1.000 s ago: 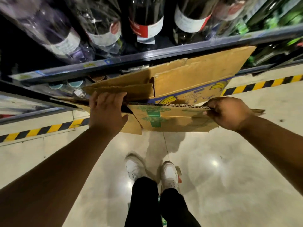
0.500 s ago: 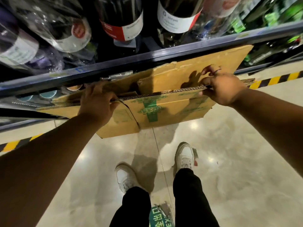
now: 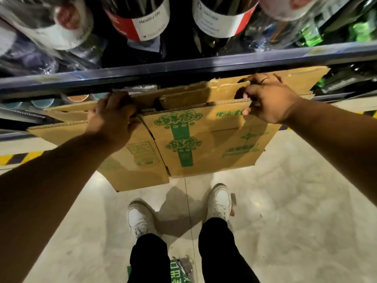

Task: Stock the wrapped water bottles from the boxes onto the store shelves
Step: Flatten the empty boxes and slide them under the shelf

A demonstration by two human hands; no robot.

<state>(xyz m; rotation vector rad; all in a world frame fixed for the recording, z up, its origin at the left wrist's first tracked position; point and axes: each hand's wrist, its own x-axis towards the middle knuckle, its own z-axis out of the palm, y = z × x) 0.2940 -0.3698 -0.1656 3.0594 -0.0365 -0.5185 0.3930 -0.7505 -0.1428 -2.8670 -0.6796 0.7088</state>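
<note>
While the flattened cardboard box (image 3: pixel 183 144) hangs upright at the front edge of the lower shelf, both hands are clamped on its top edge, well apart. The left hand (image 3: pixel 114 117) is curled over the left part of the corrugated edge, fingertips hidden behind the board. The right hand (image 3: pixel 269 99) pinches the right end, thumb on the near face and fingers over the far side. Can't tell if the box rests on the shelf.

Box: brown corrugated board, flat panels, green print on the near face, slanted crease left of centre, more brown layers behind.

A dark metal shelf rail (image 3: pixel 183 70) runs just above it. On that shelf are big bottles (image 3: pixel 142 19) with white and red labels and glossy clear wrap, blurred. Round caps (image 3: pixel 42 102) show under the rail at left.

Below are a pale polished floor (image 3: pixel 295 211), white shoes (image 3: pixel 219 201) and a yellow-black stripe (image 3: pixel 18 158) by the shelf base.
</note>
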